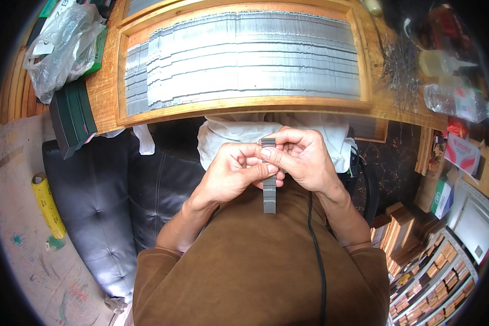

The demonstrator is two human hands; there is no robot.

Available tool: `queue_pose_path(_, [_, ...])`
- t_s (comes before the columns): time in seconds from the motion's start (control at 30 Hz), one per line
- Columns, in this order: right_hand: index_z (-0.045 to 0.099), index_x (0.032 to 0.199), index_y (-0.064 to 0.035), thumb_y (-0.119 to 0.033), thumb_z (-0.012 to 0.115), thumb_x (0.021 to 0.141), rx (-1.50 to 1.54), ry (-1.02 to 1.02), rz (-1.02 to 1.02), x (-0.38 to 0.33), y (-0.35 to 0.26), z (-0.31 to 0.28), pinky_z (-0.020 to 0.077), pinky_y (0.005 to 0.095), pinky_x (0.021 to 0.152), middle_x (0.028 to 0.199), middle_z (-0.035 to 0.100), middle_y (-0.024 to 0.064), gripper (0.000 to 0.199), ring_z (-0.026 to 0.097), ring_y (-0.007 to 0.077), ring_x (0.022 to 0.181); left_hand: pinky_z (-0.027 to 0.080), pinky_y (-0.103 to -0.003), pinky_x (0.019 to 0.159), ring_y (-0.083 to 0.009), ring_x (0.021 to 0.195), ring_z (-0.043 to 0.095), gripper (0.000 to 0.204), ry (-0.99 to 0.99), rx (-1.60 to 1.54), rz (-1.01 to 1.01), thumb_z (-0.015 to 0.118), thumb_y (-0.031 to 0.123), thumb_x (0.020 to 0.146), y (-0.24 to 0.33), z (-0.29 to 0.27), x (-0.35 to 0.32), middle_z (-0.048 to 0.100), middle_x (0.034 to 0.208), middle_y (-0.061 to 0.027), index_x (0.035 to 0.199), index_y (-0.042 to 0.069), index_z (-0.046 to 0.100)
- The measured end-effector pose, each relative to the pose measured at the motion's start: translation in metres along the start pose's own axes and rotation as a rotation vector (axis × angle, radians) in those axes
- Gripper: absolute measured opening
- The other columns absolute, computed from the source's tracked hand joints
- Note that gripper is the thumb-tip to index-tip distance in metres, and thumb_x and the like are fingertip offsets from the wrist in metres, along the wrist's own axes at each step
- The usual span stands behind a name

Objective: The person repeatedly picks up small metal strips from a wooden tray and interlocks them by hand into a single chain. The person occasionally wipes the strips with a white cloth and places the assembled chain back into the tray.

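Observation:
Close in front of my chest, both hands are closed on one narrow dark grey strip (269, 202) with pale cross lines. My left hand (229, 171) pinches it around the middle with thumb and fingers. Higher up, my right hand (304, 156) grips it near the top end, with the thumb lying across its face. The lower end of the strip hangs free below my fingers. Beyond my hands, a wooden tray (244, 105) holds dense rows of thin silvery grey metal pieces (244, 60).
A plastic bag (65, 46) and a dark green box (72, 119) sit at the tray's left. To the right are thin wires (402, 76) and a clear plastic bottle (456, 102). A black padded seat (100, 212) is at left; a black cord (316, 255) runs down my shirt.

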State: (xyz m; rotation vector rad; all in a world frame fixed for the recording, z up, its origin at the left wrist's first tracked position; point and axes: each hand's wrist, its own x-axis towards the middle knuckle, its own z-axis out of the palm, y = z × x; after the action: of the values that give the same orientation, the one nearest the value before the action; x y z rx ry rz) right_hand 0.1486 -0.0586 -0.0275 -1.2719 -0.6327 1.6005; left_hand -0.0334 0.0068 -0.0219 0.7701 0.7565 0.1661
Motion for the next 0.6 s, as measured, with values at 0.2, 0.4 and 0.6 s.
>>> queue_pose_path(0.2, [0.067, 0.104, 0.0075, -0.006, 0.075, 0.096, -0.01, 0.008, -0.023, -0.0024, -0.0046, 0.0017, 0.0512, 0.0196, 0.047, 0.078, 0.064, 0.0046, 0.017, 0.062, 0.006, 0.055, 0.057, -0.024, 0.073, -0.015, 0.091, 0.076, 0.019, -0.023, 0.003, 0.047, 0.071, 0.01, 0.101, -0.008, -0.0039, 0.0013, 0.079, 0.099, -0.0125, 0.115, -0.002, 0.071])
queue_pose_path(0.4, [0.064, 0.115, 0.0065, 0.0, 0.071, 0.096, 0.0, 0.026, -0.075, -0.0033, 0.0006, 0.0008, 0.0541, 0.0198, 0.049, 0.081, 0.063, 0.0039, 0.021, 0.063, 0.0053, 0.058, 0.056, -0.022, 0.072, -0.0136, 0.089, 0.075, 0.018, -0.025, 0.028, 0.056, 0.072, 0.011, 0.1, -0.0065, -0.0041, 0.001, 0.079, 0.098, -0.012, 0.112, -0.002, 0.072])
queue_pose_path(0.6, [0.063, 0.112, 0.007, -0.001, 0.071, 0.097, 0.024, 0.022, -0.064, -0.0034, 0.0004, -0.0002, 0.0544, 0.0197, 0.049, 0.08, 0.064, 0.0041, 0.019, 0.063, 0.0052, 0.058, 0.056, -0.022, 0.072, -0.0134, 0.088, 0.075, 0.017, -0.027, 0.036, 0.051, 0.072, 0.011, 0.1, -0.0049, -0.0031, 0.0, 0.079, 0.097, -0.0113, 0.111, -0.003, 0.072])
